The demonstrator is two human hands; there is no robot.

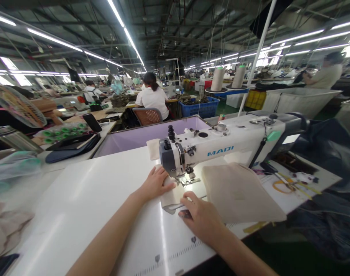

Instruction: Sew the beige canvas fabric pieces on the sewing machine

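A white sewing machine [221,143] stands on the white table, its lit needle area above a small beige cloth piece [170,197]. My left hand [156,184] lies flat on the cloth just left of the presser foot, fingers spread. In front of the needle, my right hand [199,214] has its fingers curled at the cloth's near edge, with something dark and small under the fingertips. A stack of beige fabric pieces [240,191] lies right of the needle, beneath the machine arm.
Scissors [285,182] and a yellow tape lie at the right. Behind the table is a lilac-lined bin [128,140]. Two thread cones [217,79] stand behind the machine. A seated person [154,97] is ahead. At the left are a steel flask [16,138] and a fan.
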